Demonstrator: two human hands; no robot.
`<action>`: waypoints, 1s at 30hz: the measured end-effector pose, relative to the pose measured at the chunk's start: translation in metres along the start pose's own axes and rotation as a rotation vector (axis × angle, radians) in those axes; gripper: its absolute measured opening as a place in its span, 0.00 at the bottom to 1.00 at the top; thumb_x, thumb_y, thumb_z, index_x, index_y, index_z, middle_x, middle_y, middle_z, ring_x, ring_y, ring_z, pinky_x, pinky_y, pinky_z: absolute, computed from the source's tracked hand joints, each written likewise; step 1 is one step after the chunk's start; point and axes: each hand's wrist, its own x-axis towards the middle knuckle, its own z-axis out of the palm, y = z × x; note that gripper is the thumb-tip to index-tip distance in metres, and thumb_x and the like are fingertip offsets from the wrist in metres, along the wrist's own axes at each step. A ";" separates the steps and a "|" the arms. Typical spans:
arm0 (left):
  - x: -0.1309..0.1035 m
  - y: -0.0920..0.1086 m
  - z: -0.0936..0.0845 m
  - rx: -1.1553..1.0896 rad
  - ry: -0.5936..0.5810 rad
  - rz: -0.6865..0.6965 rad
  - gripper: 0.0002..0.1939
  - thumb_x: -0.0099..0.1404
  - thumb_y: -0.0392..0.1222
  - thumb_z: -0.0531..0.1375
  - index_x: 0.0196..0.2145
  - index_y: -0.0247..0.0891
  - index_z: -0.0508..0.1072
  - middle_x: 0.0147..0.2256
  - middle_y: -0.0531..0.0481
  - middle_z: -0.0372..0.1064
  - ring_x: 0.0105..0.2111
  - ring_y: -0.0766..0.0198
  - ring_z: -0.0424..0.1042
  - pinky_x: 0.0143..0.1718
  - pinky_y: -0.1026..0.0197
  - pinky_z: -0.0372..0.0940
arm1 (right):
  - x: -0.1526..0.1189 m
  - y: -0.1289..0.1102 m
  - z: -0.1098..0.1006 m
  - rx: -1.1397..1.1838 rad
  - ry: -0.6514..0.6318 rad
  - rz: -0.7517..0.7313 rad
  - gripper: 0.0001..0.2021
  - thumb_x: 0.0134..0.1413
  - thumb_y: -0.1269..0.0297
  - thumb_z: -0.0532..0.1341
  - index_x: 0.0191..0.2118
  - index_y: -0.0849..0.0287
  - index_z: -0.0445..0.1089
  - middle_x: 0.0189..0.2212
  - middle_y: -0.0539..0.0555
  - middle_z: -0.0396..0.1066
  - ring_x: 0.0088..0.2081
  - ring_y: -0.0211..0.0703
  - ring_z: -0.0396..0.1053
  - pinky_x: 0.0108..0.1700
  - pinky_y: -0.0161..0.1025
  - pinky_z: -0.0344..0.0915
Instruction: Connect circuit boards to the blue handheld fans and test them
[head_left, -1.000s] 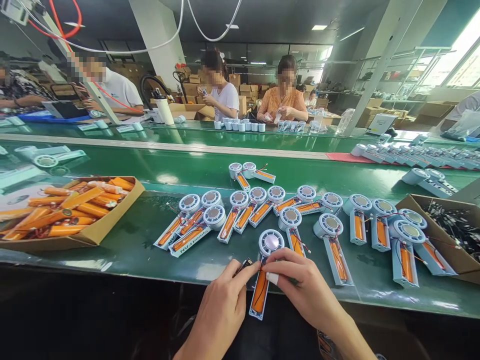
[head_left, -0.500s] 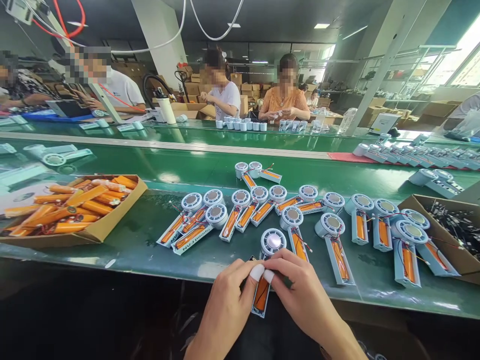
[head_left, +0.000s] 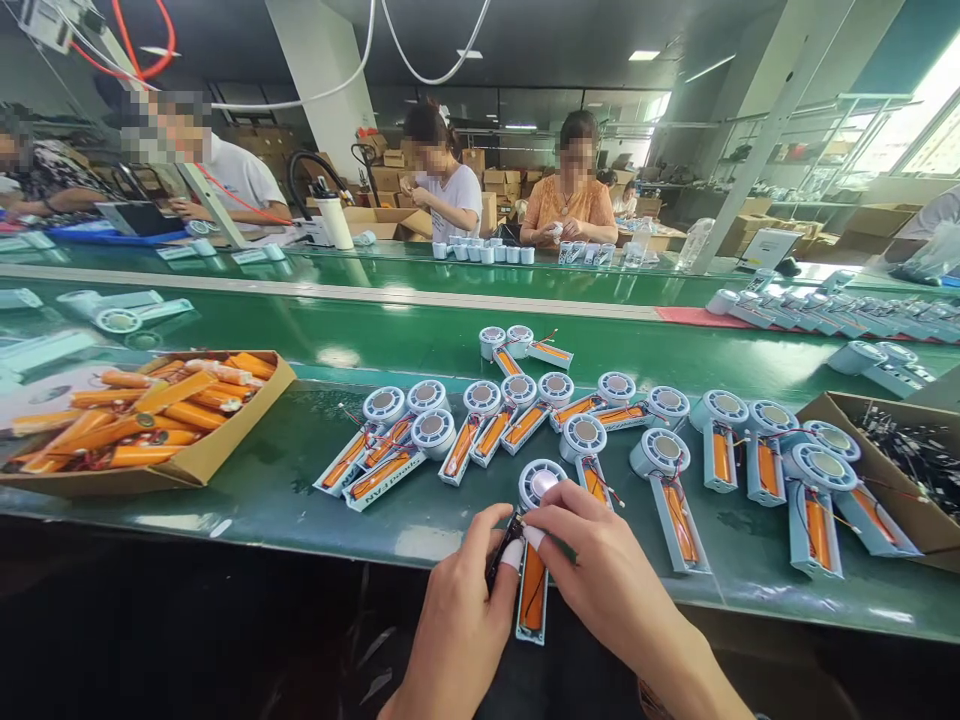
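Note:
My left hand [head_left: 465, 590] is closed on a small black circuit board [head_left: 495, 562], held tilted between thumb and fingers. At the board's upper end, my right hand [head_left: 600, 545] pinches with thumb and forefinger; what lies between those fingertips is too small to make out. White finger covers show on both thumbs. Under my hands lies a handheld fan body [head_left: 537, 484] with a round head and a long open handle. An orange-wrapped battery [head_left: 534, 582] with a dark wire sits in that handle, which sticks out past the table's front edge. My hands partly hide its upper end.
Several similar fan bodies [head_left: 667, 460] lie around on the green table [head_left: 285, 520]. To the left stands a carton [head_left: 247, 425] of orange batteries; a box [head_left: 862, 400] of black parts is at the right. Co-workers [head_left: 574, 205] sit across the belt [head_left: 390, 320].
The black board, mostly hidden before, now shows in my left hand, turned upright. My hands have parted slightly, and the fan body beneath has shifted a little. Two fans on the belt moved slightly right.

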 end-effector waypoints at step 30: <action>0.011 -0.010 -0.024 -0.376 -0.174 0.005 0.15 0.66 0.41 0.58 0.47 0.44 0.82 0.44 0.46 0.79 0.41 0.57 0.77 0.39 0.62 0.73 | 0.001 0.012 -0.001 0.220 -0.126 0.028 0.14 0.65 0.74 0.58 0.50 0.51 0.75 0.40 0.52 0.72 0.39 0.42 0.71 0.42 0.37 0.65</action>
